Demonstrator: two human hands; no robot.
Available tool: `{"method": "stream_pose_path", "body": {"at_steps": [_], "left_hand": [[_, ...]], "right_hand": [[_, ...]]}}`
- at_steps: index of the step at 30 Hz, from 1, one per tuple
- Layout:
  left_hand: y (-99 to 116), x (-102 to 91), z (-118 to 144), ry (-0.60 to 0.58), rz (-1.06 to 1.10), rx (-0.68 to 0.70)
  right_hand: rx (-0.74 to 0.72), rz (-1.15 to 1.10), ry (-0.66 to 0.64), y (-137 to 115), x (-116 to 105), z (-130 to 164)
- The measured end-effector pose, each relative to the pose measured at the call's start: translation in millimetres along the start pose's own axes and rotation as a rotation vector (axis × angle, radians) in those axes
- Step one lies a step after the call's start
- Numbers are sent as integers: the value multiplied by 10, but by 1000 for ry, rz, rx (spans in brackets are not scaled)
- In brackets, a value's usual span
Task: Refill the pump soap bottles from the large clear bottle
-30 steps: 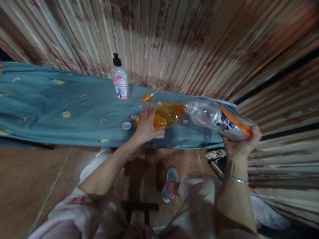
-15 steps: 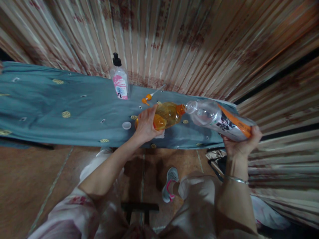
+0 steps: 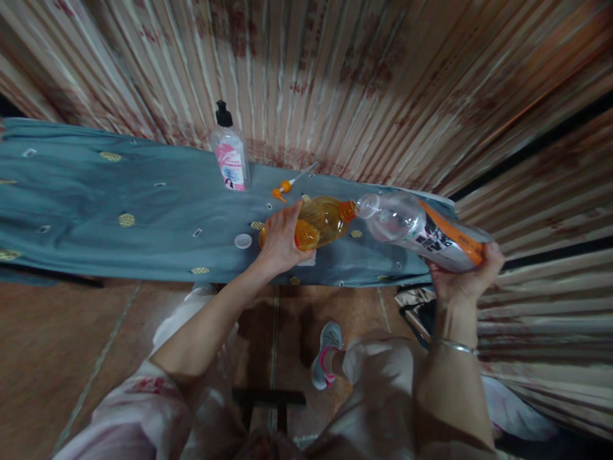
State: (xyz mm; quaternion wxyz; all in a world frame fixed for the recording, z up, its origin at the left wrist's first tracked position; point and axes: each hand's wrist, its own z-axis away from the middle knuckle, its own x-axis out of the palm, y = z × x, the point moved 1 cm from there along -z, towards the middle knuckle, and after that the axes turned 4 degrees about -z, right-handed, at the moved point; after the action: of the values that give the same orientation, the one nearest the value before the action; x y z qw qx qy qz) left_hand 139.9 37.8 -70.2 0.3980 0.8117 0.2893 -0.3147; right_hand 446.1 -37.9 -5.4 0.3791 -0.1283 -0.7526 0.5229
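Left hand [image 3: 282, 241]: closed around the lower body of the amber bottle [image 3: 322, 222], which is held tilted on its side, neck pointing to the right.
Right hand [image 3: 463, 276]: clamped from beneath on the base end of the clear bottle [image 3: 421, 232], which is held nearly level, open mouth pointing left.
Meeting point: the orange neck [image 3: 349, 209] of the amber bottle is set against the open mouth of the clear bottle, so that the two openings are lined up; whether liquid is passing cannot be told.
Amber bottle: held above the right part of the table, just off the cloth; golden liquid is seen pooled towards its lower side, as the tilt would cause.
Clear bottle: an orange-and-white label is wrapped round it; the unlabelled front part appears mostly empty.
Blue-grey cloth [image 3: 96, 211]: spread over the long table, patterned with small yellow rounds.
White cap [image 3: 243, 241]: laid on the cloth just left of the left hand, apart from both bottles.
Orange pump head [image 3: 283, 188]: laid on its side on the cloth behind the amber bottle, its tube pointing towards the wall.
Pump dispenser [image 3: 230, 155]: stood upright at the back edge, pink label, black pump, well apart from the hands.
Corrugated wall [image 3: 383, 76]: rust-stained sheeting directly behind the table.
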Motion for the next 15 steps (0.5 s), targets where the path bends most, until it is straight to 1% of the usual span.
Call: {"method": "stream_pose_path", "body": {"at_steps": [2,9,15], "left_hand": [[1,-1,1,1,5,3],[17,-19,-10,-19,2,-25],[5,-10,-4,-12,-1,-13]], "right_hand": [[-13,9,-11,0,5,2],[-13,-9,17,5,3,-10],[-21,13,-17,-3,4,-3]]}}
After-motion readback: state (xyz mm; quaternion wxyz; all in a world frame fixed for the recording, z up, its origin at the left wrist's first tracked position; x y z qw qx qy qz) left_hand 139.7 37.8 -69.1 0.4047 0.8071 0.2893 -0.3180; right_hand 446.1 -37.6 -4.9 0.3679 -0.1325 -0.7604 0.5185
